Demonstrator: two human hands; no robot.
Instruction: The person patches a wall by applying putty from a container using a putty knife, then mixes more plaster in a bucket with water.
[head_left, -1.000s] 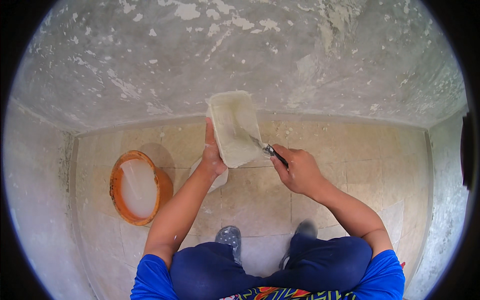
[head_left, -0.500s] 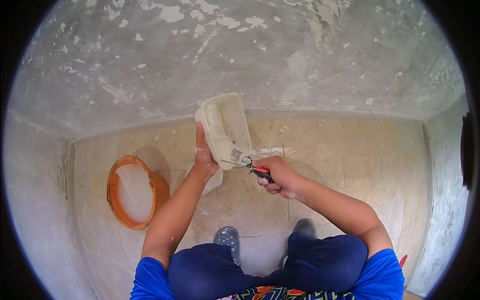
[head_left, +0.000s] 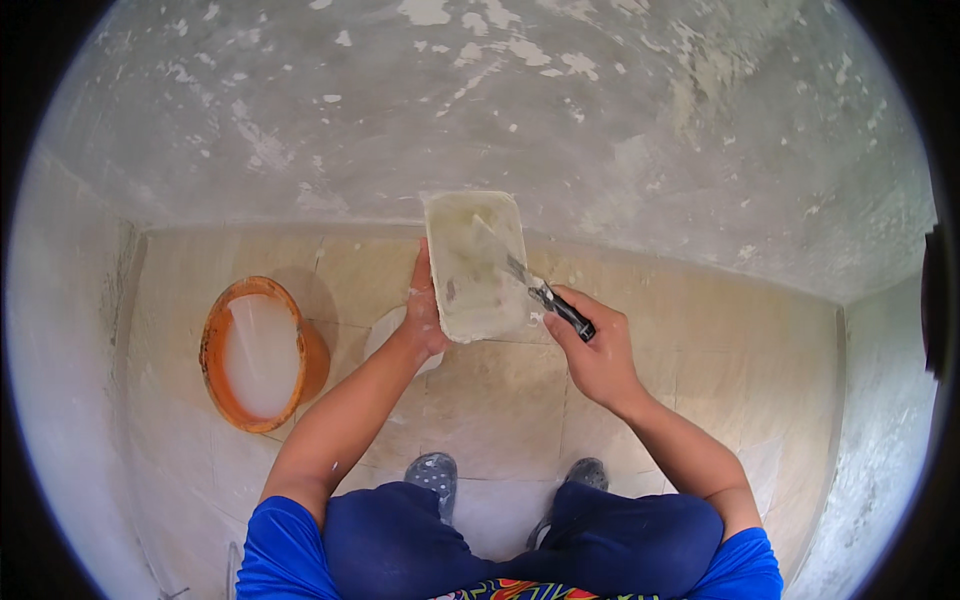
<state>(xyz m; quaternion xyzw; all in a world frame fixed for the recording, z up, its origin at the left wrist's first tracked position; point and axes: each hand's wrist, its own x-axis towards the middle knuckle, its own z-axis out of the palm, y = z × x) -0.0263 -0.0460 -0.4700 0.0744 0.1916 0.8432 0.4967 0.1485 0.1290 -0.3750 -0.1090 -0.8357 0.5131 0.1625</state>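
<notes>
A pale rectangular plastic tub (head_left: 457, 300) is in my left hand (head_left: 424, 318), which grips it along its left side. Whitish paste smears the tub's inner walls and bottom. My right hand (head_left: 603, 350) is closed round the black handle of a putty knife (head_left: 566, 312). The knife's blade reaches over the tub's right rim and points up and left into it; whether it touches the bottom I cannot tell. Partly behind my left wrist, a flat white piece (head_left: 388, 328) lies on the floor.
An orange bucket (head_left: 318, 362) of cloudy whitish liquid stands on the tiled floor (head_left: 500, 400) to my left. Ahead rises a grey wall (head_left: 350, 140) with patchy white flakes. Side walls close in at left and right. My shoes (head_left: 432, 476) are below the tub.
The tub has turned so its inside faces up more squarely. The putty knife has moved from its lower right corner to over its right rim, and my right hand has rolled over.
</notes>
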